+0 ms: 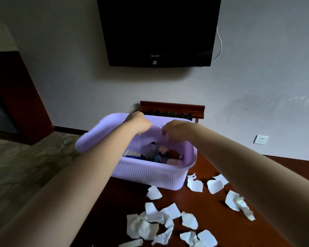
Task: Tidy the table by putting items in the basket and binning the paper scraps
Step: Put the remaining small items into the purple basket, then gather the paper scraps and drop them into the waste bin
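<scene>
At the table's (194, 198) far left corner, both hands reach over the basket (150, 172): left hand (138, 124) fisted, right hand (177, 129) loosely curled, empty. Paper scraps (155, 223) litter the near edge.

Blocked: torn white paper scraps (156, 223) litter the near dark red-brown wooden table (210, 168) | lilac ribbed plastic basket (150, 173) fills its far end, half-full | Free: bare strip between scraps and basket
</scene>
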`<state>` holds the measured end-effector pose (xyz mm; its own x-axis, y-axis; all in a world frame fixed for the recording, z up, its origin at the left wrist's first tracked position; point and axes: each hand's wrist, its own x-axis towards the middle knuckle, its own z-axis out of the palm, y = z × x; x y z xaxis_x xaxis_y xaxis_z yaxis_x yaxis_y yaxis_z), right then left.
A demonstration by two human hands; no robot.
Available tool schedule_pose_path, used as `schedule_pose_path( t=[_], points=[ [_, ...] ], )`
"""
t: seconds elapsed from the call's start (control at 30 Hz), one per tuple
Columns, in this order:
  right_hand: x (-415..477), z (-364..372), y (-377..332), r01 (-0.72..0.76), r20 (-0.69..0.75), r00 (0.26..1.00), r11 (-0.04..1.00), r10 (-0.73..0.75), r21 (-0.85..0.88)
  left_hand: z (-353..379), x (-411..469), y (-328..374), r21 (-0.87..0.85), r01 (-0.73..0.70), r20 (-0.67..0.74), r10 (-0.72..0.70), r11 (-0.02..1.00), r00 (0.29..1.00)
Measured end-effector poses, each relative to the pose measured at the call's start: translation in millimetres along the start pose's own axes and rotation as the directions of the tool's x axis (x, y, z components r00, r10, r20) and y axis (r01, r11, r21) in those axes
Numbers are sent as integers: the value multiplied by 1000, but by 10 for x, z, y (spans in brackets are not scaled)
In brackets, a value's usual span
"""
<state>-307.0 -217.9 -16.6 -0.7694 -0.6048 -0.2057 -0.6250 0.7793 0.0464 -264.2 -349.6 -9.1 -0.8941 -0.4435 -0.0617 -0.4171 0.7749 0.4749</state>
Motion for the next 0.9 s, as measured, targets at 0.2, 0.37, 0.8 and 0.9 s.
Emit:
schedule_pose_path(
  t=[0.2,0.37,0.8,0.9],
  points=[
    [-773,-189,38,42,-244,970,990,-8,134,-107,-646,307,-168,-167,-227,126,972,966],
    [-1491,-272,96,26,-372,926,976,57,214,-150,-1263,515,-376,-278,-355,139,884,924],
    [-3022,174,-41,93,-545,831,937,114,338,333,-2751,332,-441,-206,-306,69,874,950],
    [-3301,378,-120,111,-539,829,902,147,417,482,-3063,232,-446,-207,-279,84,871,957]
  ],
)
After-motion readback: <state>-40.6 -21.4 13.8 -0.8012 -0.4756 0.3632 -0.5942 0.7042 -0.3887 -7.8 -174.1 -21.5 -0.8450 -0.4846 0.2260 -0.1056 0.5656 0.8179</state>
